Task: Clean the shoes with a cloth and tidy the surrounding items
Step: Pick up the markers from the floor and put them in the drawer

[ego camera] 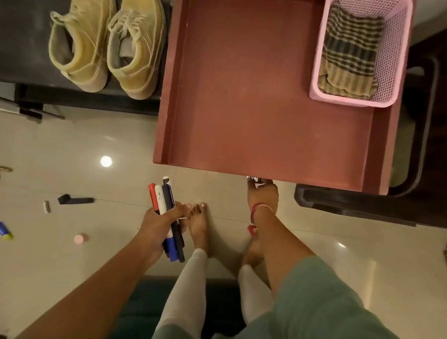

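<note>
Left hand (157, 224): holds bundle of markers (167, 218) | Right hand (262, 195): fingers closed on drawer (265, 91) handle | Shoes (107, 35): on dark bench (11, 34)

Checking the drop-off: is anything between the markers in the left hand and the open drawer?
Nothing visible: the left hand holds the bundle of markers just below the open red-brown drawer, whose floor near them is bare.

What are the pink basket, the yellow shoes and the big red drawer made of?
The pink basket looks like moulded plastic, because its walls are a fine, even mesh. The yellow shoes seem to be soft fabric or suede, matt and dull, with woven laces. The red drawer is probably painted or laminated wood, flat with a faint sheen.
</note>
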Action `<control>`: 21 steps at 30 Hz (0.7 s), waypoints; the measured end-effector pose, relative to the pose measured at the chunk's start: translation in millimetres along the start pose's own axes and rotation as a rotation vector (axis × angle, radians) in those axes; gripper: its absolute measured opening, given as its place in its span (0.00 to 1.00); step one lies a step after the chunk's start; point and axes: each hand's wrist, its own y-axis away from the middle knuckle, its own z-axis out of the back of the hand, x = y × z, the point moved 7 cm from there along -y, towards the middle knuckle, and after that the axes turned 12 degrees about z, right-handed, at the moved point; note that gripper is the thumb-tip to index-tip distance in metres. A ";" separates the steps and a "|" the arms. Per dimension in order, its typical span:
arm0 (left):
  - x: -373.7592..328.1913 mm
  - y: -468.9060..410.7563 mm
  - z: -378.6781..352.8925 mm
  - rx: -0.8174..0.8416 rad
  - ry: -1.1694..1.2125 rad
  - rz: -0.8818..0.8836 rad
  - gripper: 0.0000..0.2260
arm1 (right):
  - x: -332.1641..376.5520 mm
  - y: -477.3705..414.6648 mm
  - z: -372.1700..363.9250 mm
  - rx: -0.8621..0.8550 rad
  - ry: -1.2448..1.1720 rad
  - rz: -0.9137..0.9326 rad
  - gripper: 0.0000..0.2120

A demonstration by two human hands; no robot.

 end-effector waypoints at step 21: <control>-12.4 18.0 -26.3 0.027 -0.012 -0.090 0.23 | 4.0 70.0 92.9 0.048 0.664 0.526 0.16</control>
